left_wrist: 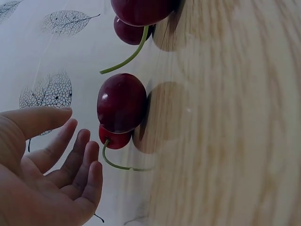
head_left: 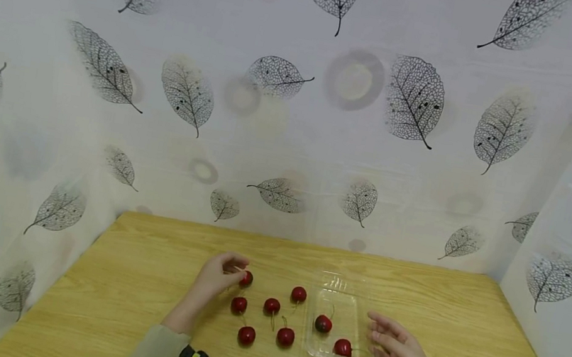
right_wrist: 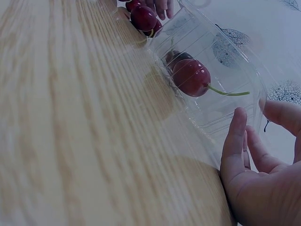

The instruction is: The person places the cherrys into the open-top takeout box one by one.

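My left hand (head_left: 218, 275) reaches over the far left of the loose cherries, its fingertips beside a dark red cherry (head_left: 246, 279). In the left wrist view the left hand (left_wrist: 56, 169) has relaxed, spread fingers and nothing in its grasp, close to a red cherry (left_wrist: 115, 137) with a curved green stem. A clear plastic box (head_left: 311, 344) stands to the right, with two stemmed cherries inside: one cherry (head_left: 323, 323) farther back, another cherry (head_left: 343, 347) near the front. My right hand (head_left: 401, 355), fingers loosely extended, is at the box's right side, fingertips right by its wall (right_wrist: 256, 94).
Several more cherries lie between left hand and box, among them a left cherry (head_left: 239, 305), a middle cherry (head_left: 272, 306) and a front cherry (head_left: 247, 335). The wooden table (head_left: 130, 279) meets a leaf-patterned backdrop (head_left: 292, 141) behind and at both sides.
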`<control>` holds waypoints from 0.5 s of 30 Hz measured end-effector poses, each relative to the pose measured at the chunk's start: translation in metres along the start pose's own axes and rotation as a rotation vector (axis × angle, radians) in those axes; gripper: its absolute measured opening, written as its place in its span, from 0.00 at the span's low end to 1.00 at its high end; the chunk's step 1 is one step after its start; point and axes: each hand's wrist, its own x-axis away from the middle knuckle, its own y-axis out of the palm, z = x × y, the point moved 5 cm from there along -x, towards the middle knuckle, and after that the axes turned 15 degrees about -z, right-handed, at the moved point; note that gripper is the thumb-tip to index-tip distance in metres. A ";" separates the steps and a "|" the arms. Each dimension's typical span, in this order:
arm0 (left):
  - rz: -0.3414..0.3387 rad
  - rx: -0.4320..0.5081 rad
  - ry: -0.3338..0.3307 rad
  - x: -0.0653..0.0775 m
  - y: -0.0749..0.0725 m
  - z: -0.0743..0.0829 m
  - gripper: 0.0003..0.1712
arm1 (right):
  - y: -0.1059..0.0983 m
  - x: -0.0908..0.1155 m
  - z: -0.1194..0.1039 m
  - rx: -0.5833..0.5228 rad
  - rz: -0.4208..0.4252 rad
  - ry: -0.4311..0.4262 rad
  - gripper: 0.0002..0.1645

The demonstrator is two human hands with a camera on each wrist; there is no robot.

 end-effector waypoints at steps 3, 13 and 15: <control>-0.004 0.004 -0.008 -0.002 0.001 -0.002 0.14 | 0.000 0.000 0.000 -0.002 -0.001 0.000 0.19; -0.030 0.021 -0.048 -0.004 0.003 -0.008 0.17 | -0.001 0.000 0.001 -0.013 -0.010 -0.010 0.19; -0.038 0.025 -0.064 -0.004 0.005 -0.009 0.16 | -0.002 -0.001 0.001 -0.018 -0.016 -0.013 0.20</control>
